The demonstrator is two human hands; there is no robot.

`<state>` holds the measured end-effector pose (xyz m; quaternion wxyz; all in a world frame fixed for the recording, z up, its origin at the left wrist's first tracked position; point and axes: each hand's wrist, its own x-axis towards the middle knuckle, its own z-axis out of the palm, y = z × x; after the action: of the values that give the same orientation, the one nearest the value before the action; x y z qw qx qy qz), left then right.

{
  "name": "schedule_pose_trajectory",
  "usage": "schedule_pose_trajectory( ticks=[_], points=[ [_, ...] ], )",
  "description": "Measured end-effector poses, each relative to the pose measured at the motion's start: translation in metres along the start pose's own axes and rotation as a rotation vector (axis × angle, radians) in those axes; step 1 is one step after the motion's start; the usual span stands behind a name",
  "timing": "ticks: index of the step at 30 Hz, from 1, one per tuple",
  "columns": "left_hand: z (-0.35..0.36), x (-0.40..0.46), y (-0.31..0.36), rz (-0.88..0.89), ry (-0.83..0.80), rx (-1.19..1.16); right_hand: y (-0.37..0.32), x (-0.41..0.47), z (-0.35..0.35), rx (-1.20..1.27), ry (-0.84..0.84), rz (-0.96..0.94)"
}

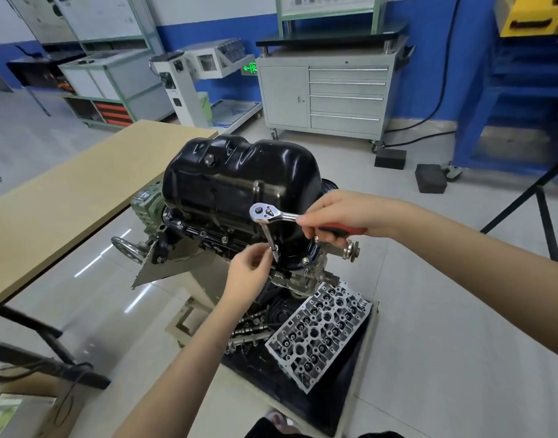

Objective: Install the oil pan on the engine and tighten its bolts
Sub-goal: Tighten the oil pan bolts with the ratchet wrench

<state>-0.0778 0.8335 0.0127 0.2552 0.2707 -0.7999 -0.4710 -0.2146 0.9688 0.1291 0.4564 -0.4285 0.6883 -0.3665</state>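
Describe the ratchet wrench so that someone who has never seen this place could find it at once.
Find the glossy black oil pan on the engine in the middle of the room. At its near edge, the ratchet wrench stands on a thin extension reaching down to the pan's flange. Unlike the dark parts around it, it has a bright chrome head and a red handle, held by the right hand.

The oil pan (239, 181) is glossy black, its rim bolts (305, 260) brassy yellow. The ratchet (273, 215) is bright chrome with a red and black handle. On the near right the cylinder head (321, 330) is silver-grey, dotted with dark round holes. The table (66, 197) on the left is pale tan. The far wall (208, 30) is blue below, white above. The drawer cabinet (325, 96) is light grey.
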Motion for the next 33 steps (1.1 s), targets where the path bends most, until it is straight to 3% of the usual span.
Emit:
schedule_pose_trajectory(
  ticks=[6, 10, 17, 33],
  points=[
    [-0.007, 0.009, -0.009, 0.053, -0.147, 0.083, -0.010, 0.007, -0.003, -0.012, 0.036, 0.008],
    [-0.009, 0.011, -0.010, 0.117, -0.101, 0.153, -0.017, 0.009, 0.003, -0.062, 0.029, -0.005],
    [-0.029, 0.018, 0.007, 0.153, 0.048, 0.022, -0.037, 0.003, -0.002, 0.038, 0.054, -0.127],
    [-0.044, 0.028, -0.019, 0.053, 0.081, 0.039, -0.038, 0.039, 0.034, -0.024, 0.125, -0.072]
  ],
)
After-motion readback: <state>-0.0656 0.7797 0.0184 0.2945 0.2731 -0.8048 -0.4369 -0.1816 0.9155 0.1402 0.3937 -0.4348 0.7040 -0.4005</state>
